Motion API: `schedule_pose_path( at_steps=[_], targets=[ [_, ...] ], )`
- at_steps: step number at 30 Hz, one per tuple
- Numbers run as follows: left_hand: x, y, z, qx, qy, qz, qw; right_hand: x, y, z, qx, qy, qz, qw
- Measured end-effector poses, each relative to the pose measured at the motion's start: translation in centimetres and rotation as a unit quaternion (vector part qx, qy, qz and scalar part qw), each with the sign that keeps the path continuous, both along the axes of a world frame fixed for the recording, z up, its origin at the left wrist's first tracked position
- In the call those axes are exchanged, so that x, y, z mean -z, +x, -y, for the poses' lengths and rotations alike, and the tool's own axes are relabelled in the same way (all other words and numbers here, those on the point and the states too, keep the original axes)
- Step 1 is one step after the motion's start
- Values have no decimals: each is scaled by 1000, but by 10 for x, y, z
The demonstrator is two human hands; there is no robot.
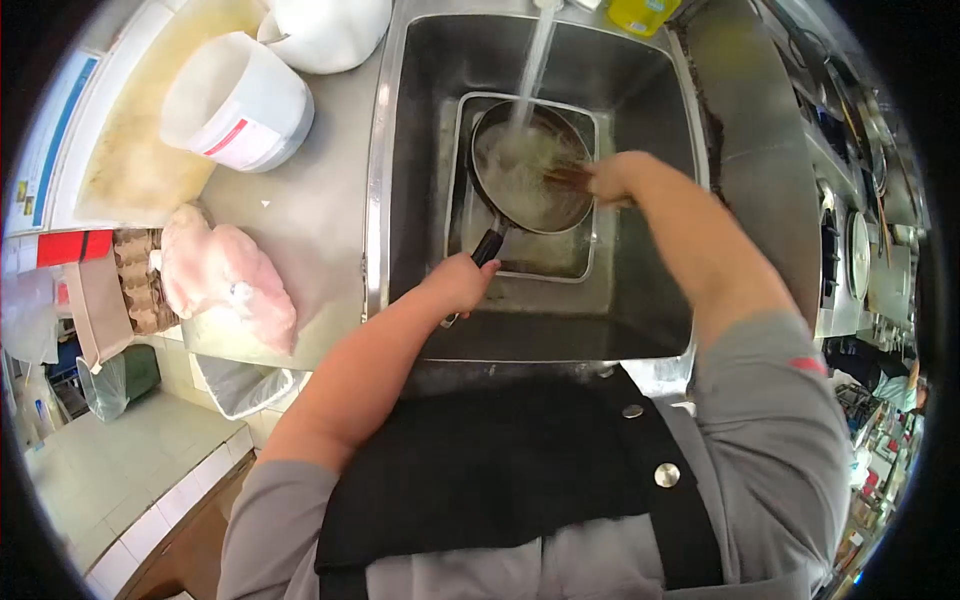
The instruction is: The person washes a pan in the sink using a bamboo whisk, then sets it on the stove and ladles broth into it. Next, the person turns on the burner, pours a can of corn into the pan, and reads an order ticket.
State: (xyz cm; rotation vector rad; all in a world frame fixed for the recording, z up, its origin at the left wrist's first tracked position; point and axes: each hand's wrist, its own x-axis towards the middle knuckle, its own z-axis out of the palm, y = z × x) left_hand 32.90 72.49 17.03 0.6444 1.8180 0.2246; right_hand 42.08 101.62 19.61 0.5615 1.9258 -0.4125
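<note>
My left hand [462,283] is wrapped round the black handle of a frying pan [500,190], tilted over the sink [655,270]. Water [535,65] runs from above into the pan, where it looks cloudy and foamy. In my right hand [618,178] is a brown scrubbing brush [570,178], its bristly end inside the pan against the right side. The brush is partly blurred and its grip is hidden by my fingers. Under the pan lies a rectangular metal tray [468,235] on the sink floor.
On the left counter stand a white plastic tub [275,130] and a rounded white container [335,35]. A crumpled pink cloth [225,275] lies near the counter's front edge. A yellow bottle [640,12] stands behind the sink. A bag-lined bin [245,385] sits below left.
</note>
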Motion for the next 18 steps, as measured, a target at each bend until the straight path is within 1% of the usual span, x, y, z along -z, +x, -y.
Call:
schedule_pose_path(
  at_steps=[2, 4, 5, 7, 8, 9, 11, 12, 13, 16, 17, 18],
  targets=[
    [2, 1, -2, -22, -2, 13, 1000, 13, -7, 18, 98, -26, -90, 991],
    [0, 3, -3, -47, -6, 30, 998, -28, -21, 66, 94, -22, -69, 993],
    [-2, 0, -1, -57, -10, 35, 998, -40, -17, 76, 145, -114, -65, 981],
    [-8, -2, -5, -42, -56, 53, 996, -15, 4, 49, 235, -253, -99, 933],
    [-13, -4, -8, -33, -76, 60, 995, -4, 8, 48, 293, -321, -145, 889],
    [-11, 0, -5, -59, -34, 53, 996, 7, 13, 46, 344, -393, -182, 833],
    [-10, 3, -4, -49, -35, 38, 997, 51, -7, 51, 454, -336, -261, 783],
    [-9, 3, -3, -43, -40, 30, 998, 64, -20, 56, 507, -309, -298, 747],
    [-7, 5, -3, -22, -40, -28, 999, 54, -31, 62, 569, -258, -285, 727],
    [2, -1, -2, -6, -2, 15, 1000, 48, -42, 75, 563, -242, -224, 758],
    [0, -4, -4, 0, -2, 16, 1000, 40, -38, 77, 491, -236, -200, 814],
    [0, -8, -5, 4, -4, 19, 1000, 29, -29, 71, 374, -202, -155, 892]
  ],
)
